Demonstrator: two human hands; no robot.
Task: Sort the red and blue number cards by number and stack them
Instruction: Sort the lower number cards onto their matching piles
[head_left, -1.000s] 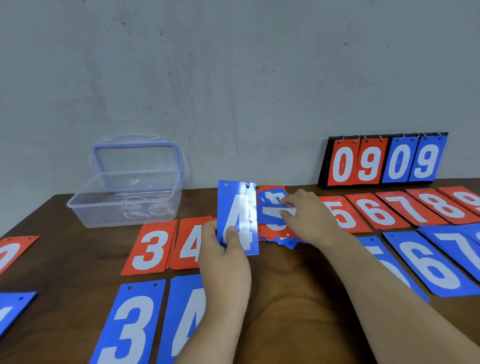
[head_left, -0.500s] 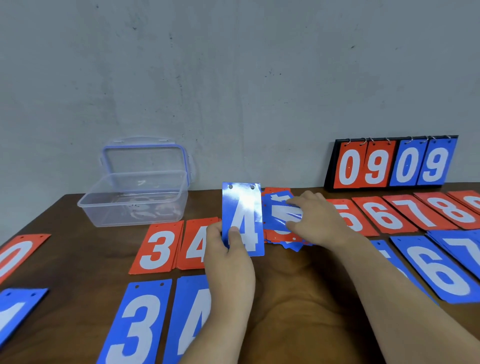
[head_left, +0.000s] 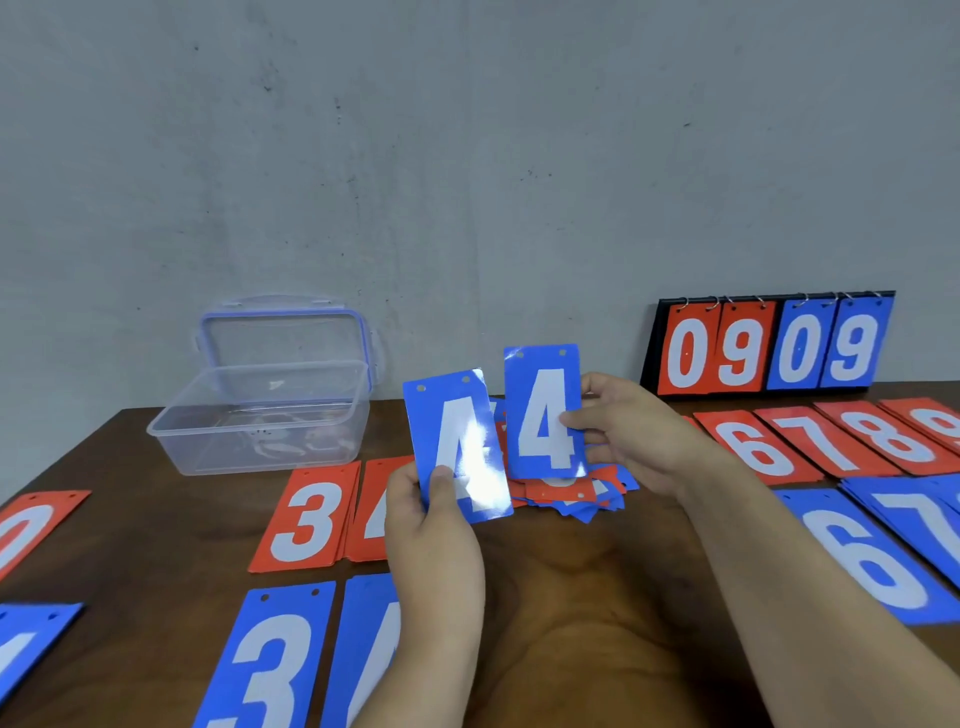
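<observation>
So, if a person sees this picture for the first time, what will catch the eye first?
Two blue 4 cards held up at the centre: a glare-streaked one in the left hand, another in the right hand. Behind them, a scoreboard reading 0909 leans at the wall on the right, and a clear plastic box sits open at the left.

Your surface is a dark brown wooden table. At ten o'clock sits a clear plastic box; at twelve, a loose heap of cards; at two, a flip scoreboard reading 0909. Red cards and blue cards lie in two rows across it.
</observation>
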